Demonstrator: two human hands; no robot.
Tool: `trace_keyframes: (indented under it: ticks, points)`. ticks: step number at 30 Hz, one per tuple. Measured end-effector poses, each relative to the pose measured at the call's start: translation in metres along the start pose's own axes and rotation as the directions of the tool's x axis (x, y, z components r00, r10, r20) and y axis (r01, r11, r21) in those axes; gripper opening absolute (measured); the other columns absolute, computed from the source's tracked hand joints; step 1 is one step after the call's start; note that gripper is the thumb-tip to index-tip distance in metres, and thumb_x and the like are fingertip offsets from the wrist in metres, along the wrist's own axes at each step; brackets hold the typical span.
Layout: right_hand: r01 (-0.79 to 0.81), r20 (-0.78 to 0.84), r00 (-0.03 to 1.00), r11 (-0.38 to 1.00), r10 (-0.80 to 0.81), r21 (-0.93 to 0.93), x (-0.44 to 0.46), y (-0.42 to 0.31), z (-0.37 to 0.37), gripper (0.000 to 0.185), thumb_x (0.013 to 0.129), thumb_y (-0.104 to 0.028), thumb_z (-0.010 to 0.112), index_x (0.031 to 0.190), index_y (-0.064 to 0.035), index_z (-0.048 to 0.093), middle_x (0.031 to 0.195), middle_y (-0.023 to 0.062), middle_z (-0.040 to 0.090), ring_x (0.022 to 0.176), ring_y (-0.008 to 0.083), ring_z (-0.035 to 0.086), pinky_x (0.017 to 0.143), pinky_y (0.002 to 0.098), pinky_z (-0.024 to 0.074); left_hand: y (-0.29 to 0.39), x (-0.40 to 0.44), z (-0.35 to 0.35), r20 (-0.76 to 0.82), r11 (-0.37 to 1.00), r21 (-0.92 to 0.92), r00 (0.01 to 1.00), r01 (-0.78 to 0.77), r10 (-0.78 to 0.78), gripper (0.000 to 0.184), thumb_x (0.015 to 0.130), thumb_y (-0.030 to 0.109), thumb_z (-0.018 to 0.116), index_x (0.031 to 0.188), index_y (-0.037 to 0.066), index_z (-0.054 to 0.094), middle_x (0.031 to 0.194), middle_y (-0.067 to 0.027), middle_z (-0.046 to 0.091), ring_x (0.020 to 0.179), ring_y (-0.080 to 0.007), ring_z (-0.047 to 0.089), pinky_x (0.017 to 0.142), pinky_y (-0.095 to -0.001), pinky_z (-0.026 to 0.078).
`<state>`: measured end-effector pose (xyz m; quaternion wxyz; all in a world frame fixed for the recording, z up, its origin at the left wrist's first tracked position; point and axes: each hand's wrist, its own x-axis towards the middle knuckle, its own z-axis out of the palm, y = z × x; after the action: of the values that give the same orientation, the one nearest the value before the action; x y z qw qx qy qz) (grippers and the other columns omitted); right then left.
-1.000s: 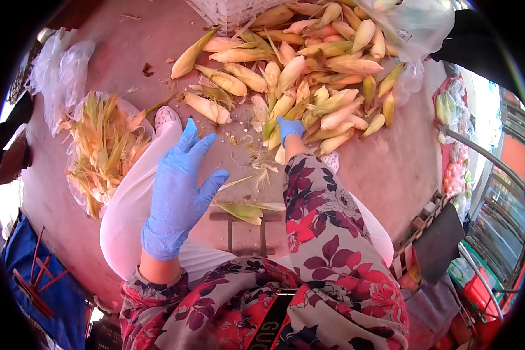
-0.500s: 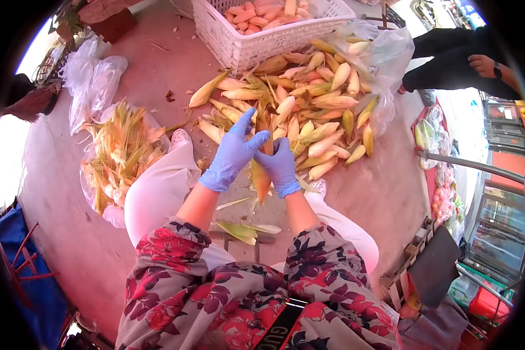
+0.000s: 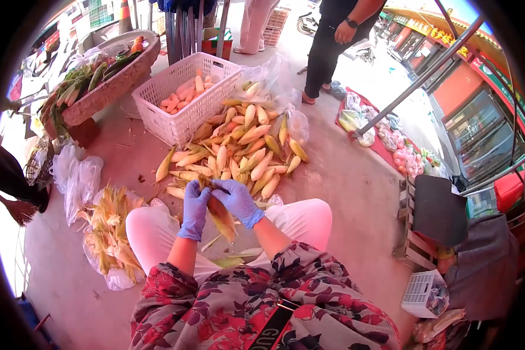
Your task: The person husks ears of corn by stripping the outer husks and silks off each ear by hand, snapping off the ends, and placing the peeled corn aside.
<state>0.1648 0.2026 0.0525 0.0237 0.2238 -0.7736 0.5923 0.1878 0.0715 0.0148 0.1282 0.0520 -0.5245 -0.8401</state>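
Between my knees hangs an ear of corn point(image 3: 221, 218) in its green-tan husk, thicker end pointing down toward me. My left hand point(image 3: 194, 211), in a blue glove, is closed on its upper end. My right hand point(image 3: 238, 202), also gloved, pinches the husk at the same end, close beside the left. Just beyond my hands spreads a heap of corn ears point(image 3: 245, 146), some still husked and some partly bared. Pulled-off husks point(image 3: 115, 227) lie piled on a plastic bag at my left. A few loose leaves point(image 3: 230, 262) are on the floor below the ear.
A white plastic crate point(image 3: 151, 119) holding peeled, pale-orange ears stands behind the heap. Clear plastic bags point(image 3: 77, 178) lie to the left. Farther off are a vegetable stand point(image 3: 114, 71), a person in dark trousers point(image 3: 326, 52) and bagged goods on a red cloth point(image 3: 342, 121).
My view has tilted up and turned, showing more of the street. My hands have come together at the ear's upper end; the left fingers, earlier stretched out, are now closed on it.
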Motion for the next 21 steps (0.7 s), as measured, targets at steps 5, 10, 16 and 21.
trace_keyframes:
  ticks: [5, 10, 16, 21]
  points:
    - [-0.032, 0.019, 0.999, 0.995, 0.034, -0.097, -0.024, -0.011, -0.001, 0.020, 0.071, -0.014, 0.059, 0.085, -0.0009, 0.065, 0.078, 0.0201, 0.061, 0.072, 0.0335, 0.060, 0.064, 0.0357, 0.0478, -0.003, -0.026, -0.012, -0.011, 0.952, 0.296, 0.997, 0.082, -0.083, 0.011, 0.083, 0.010, 0.061, 0.088, 0.000, 0.059, 0.086, -0.0014, 0.057, 0.072, -0.0092, 0.052, 0.065, -0.0211, 0.043]
    - [-0.269, -0.226, 0.947, 0.950, 0.231, -0.158, -0.029, 0.031, 0.004, 0.015, 0.072, -0.015, 0.057, 0.069, -0.0017, 0.064, 0.065, 0.0196, 0.058, 0.061, 0.0371, 0.058, 0.056, 0.0384, 0.0460, -0.003, -0.054, -0.006, 0.394, 0.696, 0.607, 0.906, -0.384, 0.157, 0.017, 0.084, 0.013, 0.059, 0.093, -0.001, 0.059, 0.085, -0.0067, 0.051, 0.085, -0.0172, 0.046, 0.077, -0.0293, 0.039]
    - [0.006, -0.138, 0.990, 0.992, 0.012, 0.127, -0.020, 0.022, 0.010, 0.017, 0.082, -0.007, 0.054, 0.097, 0.0005, 0.059, 0.086, 0.0095, 0.063, 0.075, 0.0144, 0.057, 0.071, 0.0271, 0.0461, 0.011, -0.034, 0.005, -0.006, 0.966, -0.218, 0.989, 0.140, -0.145, 0.024, 0.094, 0.022, 0.047, 0.108, 0.003, 0.051, 0.097, -0.0045, 0.056, 0.091, -0.0147, 0.054, 0.081, -0.0263, 0.044]
    - [-0.025, 0.039, 0.999, 0.773, 0.001, 0.634, -0.029, 0.001, 0.043, 0.015, 0.090, -0.004, 0.048, 0.103, -0.0032, 0.056, 0.097, 0.0045, 0.057, 0.089, 0.0130, 0.053, 0.081, 0.0267, 0.0448, -0.012, 0.046, -0.023, -0.063, 0.789, -0.428, 0.856, 0.441, -0.513, 0.036, 0.095, 0.032, 0.036, 0.112, 0.003, 0.050, 0.102, -0.0138, 0.060, 0.091, -0.0259, 0.059, 0.085, -0.0383, 0.048]
